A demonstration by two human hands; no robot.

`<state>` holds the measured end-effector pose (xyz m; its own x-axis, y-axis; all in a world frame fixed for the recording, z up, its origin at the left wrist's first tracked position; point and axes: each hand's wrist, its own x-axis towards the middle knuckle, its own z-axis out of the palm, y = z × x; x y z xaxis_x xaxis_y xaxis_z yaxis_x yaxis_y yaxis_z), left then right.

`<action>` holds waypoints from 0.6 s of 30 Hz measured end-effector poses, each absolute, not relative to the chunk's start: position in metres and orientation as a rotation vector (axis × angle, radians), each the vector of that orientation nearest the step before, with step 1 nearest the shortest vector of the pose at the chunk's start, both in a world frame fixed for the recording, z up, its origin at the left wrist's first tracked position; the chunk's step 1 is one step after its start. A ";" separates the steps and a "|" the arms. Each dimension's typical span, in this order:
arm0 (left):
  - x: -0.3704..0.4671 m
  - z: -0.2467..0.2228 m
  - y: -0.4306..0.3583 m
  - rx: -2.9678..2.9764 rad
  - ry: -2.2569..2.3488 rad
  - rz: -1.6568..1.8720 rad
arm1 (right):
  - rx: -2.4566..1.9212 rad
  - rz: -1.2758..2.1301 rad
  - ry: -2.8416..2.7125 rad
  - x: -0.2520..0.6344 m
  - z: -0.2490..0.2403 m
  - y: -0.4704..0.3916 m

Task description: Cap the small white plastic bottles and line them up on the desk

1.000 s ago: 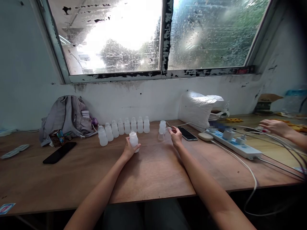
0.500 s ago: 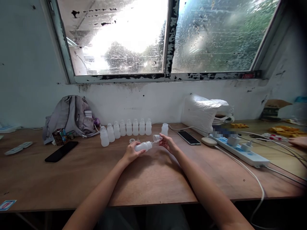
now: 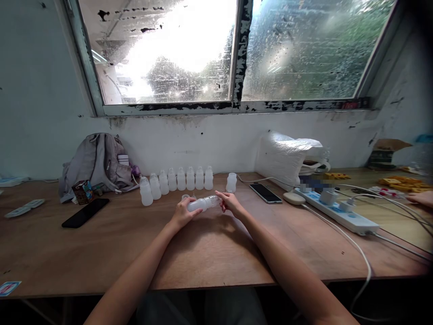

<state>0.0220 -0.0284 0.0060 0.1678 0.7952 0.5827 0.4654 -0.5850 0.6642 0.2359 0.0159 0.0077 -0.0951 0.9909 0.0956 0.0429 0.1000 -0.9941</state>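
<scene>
My left hand is closed around a white translucent baby bottle, tilted nearly flat with its top toward the right. A clear cap sits over the bottle's top end, and my right hand grips it by its far end. Behind my left hand lies a small ring-like part, partly hidden. A row of capped bottles stands upright at the back of the table, curving forward at the left. One bottle body without a cap stands beyond my right hand.
A grey backpack, a small box and a black phone are on the left. To the right are another phone, a round white pad, a power strip with cables and a white bag. Another person's hand shows far right.
My right hand has moved left, bringing the clear cap from just off the bottle's tip to over it. My left hand keeps hold of the bottle, shifted slightly left.
</scene>
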 end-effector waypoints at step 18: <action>0.019 0.015 -0.035 2.078 1.131 1.286 | -1.246 0.524 -1.691 0.229 0.005 0.009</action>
<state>0.0186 -0.0349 0.0147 0.2312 0.8234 0.5183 0.4091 -0.5656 0.7161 0.2287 0.0092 0.0052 -0.0431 0.9018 0.4300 0.5008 0.3919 -0.7717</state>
